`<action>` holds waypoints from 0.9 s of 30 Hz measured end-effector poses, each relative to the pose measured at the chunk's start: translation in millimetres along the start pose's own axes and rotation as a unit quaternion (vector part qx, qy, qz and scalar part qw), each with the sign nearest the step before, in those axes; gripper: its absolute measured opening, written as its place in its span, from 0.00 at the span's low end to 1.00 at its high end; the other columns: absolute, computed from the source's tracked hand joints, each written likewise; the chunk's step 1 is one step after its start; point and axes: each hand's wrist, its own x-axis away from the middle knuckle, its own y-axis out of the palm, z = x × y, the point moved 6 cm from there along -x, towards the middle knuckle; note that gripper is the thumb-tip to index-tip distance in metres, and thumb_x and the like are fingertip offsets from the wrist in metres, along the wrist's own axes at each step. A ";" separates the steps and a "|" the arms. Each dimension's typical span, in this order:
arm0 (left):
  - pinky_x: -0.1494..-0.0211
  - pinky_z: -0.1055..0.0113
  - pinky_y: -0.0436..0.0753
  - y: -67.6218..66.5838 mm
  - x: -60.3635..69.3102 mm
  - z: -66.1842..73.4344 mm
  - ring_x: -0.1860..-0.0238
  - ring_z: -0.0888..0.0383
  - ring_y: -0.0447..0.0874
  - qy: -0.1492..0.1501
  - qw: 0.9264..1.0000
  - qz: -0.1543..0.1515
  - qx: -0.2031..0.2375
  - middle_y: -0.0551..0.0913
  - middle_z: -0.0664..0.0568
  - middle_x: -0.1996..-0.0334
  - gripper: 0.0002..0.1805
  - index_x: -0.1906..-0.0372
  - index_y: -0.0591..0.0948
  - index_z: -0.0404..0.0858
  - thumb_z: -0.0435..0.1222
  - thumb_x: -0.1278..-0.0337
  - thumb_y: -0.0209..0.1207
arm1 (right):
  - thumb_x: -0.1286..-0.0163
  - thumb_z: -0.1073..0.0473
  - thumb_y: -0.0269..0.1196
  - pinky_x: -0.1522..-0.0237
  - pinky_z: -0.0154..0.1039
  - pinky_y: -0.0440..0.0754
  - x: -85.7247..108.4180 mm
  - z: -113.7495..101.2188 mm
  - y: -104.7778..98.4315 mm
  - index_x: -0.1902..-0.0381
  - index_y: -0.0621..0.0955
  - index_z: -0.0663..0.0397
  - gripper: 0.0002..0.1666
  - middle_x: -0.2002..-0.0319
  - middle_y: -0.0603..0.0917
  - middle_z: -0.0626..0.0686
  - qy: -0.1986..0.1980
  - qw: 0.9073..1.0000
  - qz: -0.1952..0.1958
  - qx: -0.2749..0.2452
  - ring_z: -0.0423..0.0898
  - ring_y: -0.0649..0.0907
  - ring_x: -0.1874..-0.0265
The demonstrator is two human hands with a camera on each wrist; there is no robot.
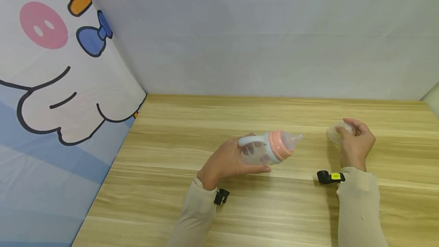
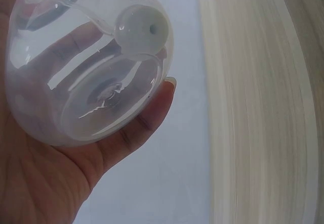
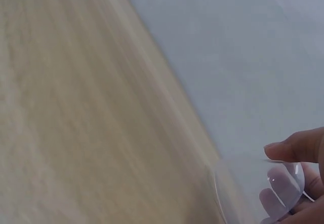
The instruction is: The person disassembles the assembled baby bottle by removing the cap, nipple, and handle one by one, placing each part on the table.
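A clear baby bottle (image 1: 253,154) with a pink collar (image 1: 280,146), a pale blue handle and a clear nipple lies tilted in my left hand (image 1: 229,159), its nipple pointing right. The left wrist view shows the rounded clear bottle base (image 2: 111,100) with the palm and fingers (image 2: 55,178) curled round it. Off to the right, my right hand (image 1: 356,140) pinches a clear dome-shaped cover (image 1: 334,134) between thumb and fingers. That cover (image 3: 235,188) appears at the lower right of the right wrist view, with fingertips seen through it beside the thumb (image 3: 291,147).
Both hands are over a wood-grain table (image 1: 274,209). A pale grey wall covering (image 1: 257,41) rises behind its back edge. At the left hangs a panel (image 1: 79,106) with cartoon drawings. Black straps with small devices (image 1: 221,196) are on both wrists.
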 end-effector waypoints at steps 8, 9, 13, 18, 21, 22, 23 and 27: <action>0.62 0.71 0.81 1.4 -3.0 -1.5 0.62 0.63 0.80 -0.007 1.000 -0.003 -0.002 0.82 0.61 0.62 0.36 0.44 0.78 0.57 0.62 0.61 0.75 | 0.37 0.73 0.66 0.26 0.39 0.69 -7.7 2.9 3.6 0.44 0.85 0.49 0.25 0.41 0.79 0.40 0.005 1.000 -0.005 0.015 0.41 0.74 0.35; 0.62 0.71 0.81 1.6 -3.5 -1.6 0.62 0.63 0.81 -0.008 1.000 -0.003 -0.003 0.82 0.61 0.62 0.36 0.44 0.78 0.57 0.62 0.61 0.75 | 0.37 0.73 0.66 0.26 0.39 0.69 -8.5 3.1 4.3 0.44 0.85 0.49 0.25 0.41 0.79 0.40 0.006 1.000 -0.005 0.015 0.41 0.74 0.35; 0.60 0.71 0.81 1.6 -4.8 -1.4 0.61 0.64 0.81 -0.010 1.000 -0.004 -0.006 0.83 0.60 0.61 0.36 0.43 0.78 0.57 0.62 0.61 0.75 | 0.38 0.74 0.66 0.26 0.40 0.69 -11.0 3.6 7.2 0.44 0.85 0.50 0.25 0.40 0.79 0.40 0.004 1.000 -0.010 0.009 0.42 0.73 0.33; 0.60 0.71 0.81 -0.9 -3.9 -1.3 0.62 0.63 0.80 -0.016 1.000 0.002 -0.005 0.83 0.60 0.61 0.37 0.43 0.77 0.56 0.62 0.61 0.75 | 0.37 0.73 0.67 0.25 0.42 0.67 -11.9 3.8 10.7 0.44 0.85 0.50 0.25 0.39 0.79 0.41 -0.004 1.000 -0.021 0.012 0.43 0.71 0.30; 0.60 0.70 0.81 -1.0 -4.3 -1.4 0.62 0.63 0.81 -0.010 1.000 0.003 -0.001 0.83 0.61 0.62 0.34 0.45 0.78 0.57 0.61 0.61 0.76 | 0.37 0.72 0.67 0.25 0.41 0.68 -12.5 3.9 10.5 0.44 0.85 0.50 0.24 0.40 0.79 0.40 -0.009 1.000 -0.020 0.019 0.42 0.72 0.31; 0.60 0.70 0.81 -0.6 -4.6 -1.5 0.62 0.64 0.81 -0.007 1.000 0.002 -0.001 0.83 0.61 0.62 0.34 0.46 0.78 0.57 0.61 0.61 0.76 | 0.36 0.72 0.67 0.25 0.41 0.68 -12.7 4.2 10.0 0.43 0.85 0.50 0.24 0.40 0.79 0.40 -0.010 1.000 -0.019 0.021 0.42 0.72 0.32; 0.60 0.70 0.81 -0.1 -4.8 -1.5 0.62 0.64 0.81 -0.005 1.000 0.001 -0.001 0.83 0.61 0.62 0.33 0.47 0.78 0.57 0.61 0.61 0.76 | 0.36 0.72 0.67 0.25 0.41 0.68 -12.8 4.5 9.4 0.43 0.85 0.50 0.24 0.40 0.79 0.40 -0.010 1.000 -0.018 0.021 0.42 0.72 0.31; 0.60 0.71 0.81 1.7 -5.2 -1.8 0.62 0.64 0.81 -0.006 1.000 -0.001 -0.002 0.83 0.61 0.62 0.34 0.46 0.79 0.57 0.62 0.61 0.75 | 0.35 0.71 0.66 0.24 0.41 0.67 -13.2 6.7 7.2 0.43 0.84 0.49 0.24 0.38 0.78 0.40 -0.006 0.999 -0.019 0.026 0.43 0.71 0.30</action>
